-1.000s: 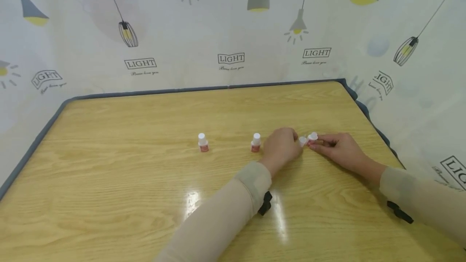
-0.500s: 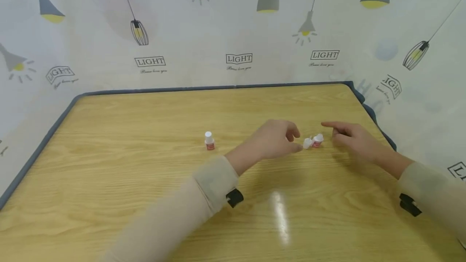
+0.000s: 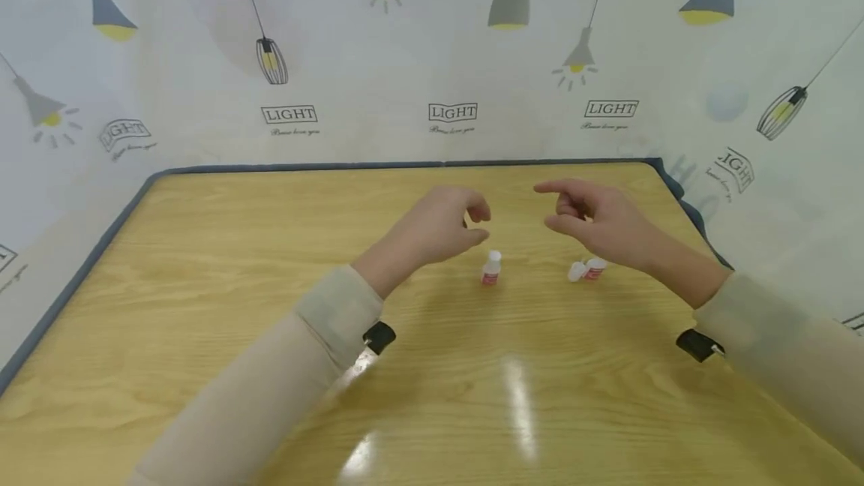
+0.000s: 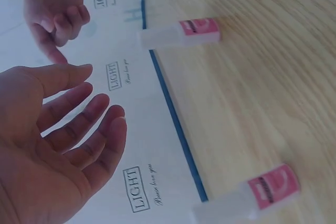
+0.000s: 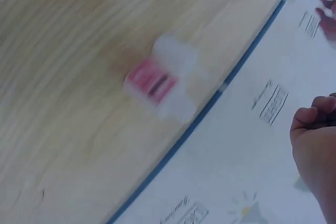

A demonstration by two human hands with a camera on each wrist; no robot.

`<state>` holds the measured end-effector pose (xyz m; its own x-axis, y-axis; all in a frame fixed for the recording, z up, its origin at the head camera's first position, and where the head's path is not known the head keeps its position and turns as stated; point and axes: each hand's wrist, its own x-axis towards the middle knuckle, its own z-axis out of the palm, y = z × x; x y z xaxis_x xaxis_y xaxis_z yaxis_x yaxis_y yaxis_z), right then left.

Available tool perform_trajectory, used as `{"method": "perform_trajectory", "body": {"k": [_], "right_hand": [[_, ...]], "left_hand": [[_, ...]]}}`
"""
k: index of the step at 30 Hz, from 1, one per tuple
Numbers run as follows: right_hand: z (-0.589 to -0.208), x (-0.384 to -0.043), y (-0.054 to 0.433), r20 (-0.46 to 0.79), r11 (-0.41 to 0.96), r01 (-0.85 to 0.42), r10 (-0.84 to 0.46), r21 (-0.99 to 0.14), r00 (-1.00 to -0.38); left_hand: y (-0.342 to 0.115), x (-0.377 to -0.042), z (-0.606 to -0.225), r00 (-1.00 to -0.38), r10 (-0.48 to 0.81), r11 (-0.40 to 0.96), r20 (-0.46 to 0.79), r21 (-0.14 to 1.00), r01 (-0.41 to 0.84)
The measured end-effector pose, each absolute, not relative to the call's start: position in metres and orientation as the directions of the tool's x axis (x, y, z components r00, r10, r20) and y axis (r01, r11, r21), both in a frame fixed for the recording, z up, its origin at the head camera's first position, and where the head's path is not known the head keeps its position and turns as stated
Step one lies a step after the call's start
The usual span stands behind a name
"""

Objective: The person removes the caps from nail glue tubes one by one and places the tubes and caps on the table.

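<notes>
My left hand [image 3: 439, 227] hovers above the table with its fingers loosely bent and nothing in them. A small white bottle [image 3: 490, 268] with a pink label stands upright, capped, just below and right of its fingertips. Another such bottle [image 4: 275, 186] shows in the left wrist view; in the head view the left hand and arm hide it. Farther right stands a third labelled bottle [image 3: 595, 269], with a white cap-like piece [image 3: 577, 271] lying beside it. My right hand [image 3: 601, 220] is raised over that bottle, index finger extended, other fingers bent, holding nothing.
The wooden table [image 3: 290, 238] has a dark edging [image 3: 337, 166] along its back and sides. Behind it rises a wall [image 3: 371, 58] printed with lamps and the word LIGHT.
Both hands have left the right-hand bottle and the piece beside it. The left hand has moved left and up; the right hand has lifted and come left. The view has turned slightly left.
</notes>
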<state>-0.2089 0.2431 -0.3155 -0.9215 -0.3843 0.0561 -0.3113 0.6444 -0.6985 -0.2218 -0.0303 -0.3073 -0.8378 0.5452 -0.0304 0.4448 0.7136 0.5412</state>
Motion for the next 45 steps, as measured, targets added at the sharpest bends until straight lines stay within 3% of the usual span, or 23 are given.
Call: {"method": "perform_trajectory", "body": {"k": [10, 16, 22, 32, 45], "right_hand": [[-0.365, -0.2, 0.207, -0.053, 0.542, -0.172, -0.375, -0.822, -0.926], [-0.395, -0.203, 0.198, -0.105, 0.54, -0.092, -0.322, -0.836, -0.941], [-0.412, -0.203, 0.193, -0.041, 0.584, -0.163, -0.321, -0.795, -0.946], [-0.423, -0.204, 0.192, 0.177, 0.571, -0.362, -0.354, -0.736, -0.918], [-0.438, -0.19, 0.189, 0.185, 0.584, -0.376, -0.36, -0.719, -0.914]], "left_hand": [[-0.026, -0.229, -0.332, -0.843, 0.531, 0.71, -0.082, 0.586, 0.39], [-0.019, -0.228, -0.341, -0.837, 0.536, 0.687, -0.107, 0.632, 0.359], [-0.016, -0.23, -0.349, -0.829, 0.553, 0.662, -0.083, 0.647, 0.377], [-0.015, -0.231, -0.354, -0.833, 0.551, 0.616, -0.052, 0.699, 0.364], [-0.018, -0.214, -0.373, -0.849, 0.527, 0.592, -0.041, 0.734, 0.332]]}}
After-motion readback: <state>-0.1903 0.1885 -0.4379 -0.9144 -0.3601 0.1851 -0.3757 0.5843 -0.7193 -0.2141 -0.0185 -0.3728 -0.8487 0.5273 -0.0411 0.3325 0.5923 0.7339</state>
